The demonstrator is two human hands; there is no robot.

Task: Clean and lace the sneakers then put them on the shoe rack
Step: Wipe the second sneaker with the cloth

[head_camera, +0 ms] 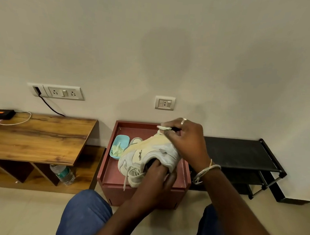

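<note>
While the sneaker is being hooked on curled left fingers, brush pinched in right fingers, slippage under scrubbing is being risked.

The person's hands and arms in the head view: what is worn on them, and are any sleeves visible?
The right hand has a silver-coloured ring on one finger. At its wrist sit thin silver-coloured bangles and a pale thread. The left hand shows no jewellery. The left forearm and the right forearm are bare; no sleeve is in view.
</note>
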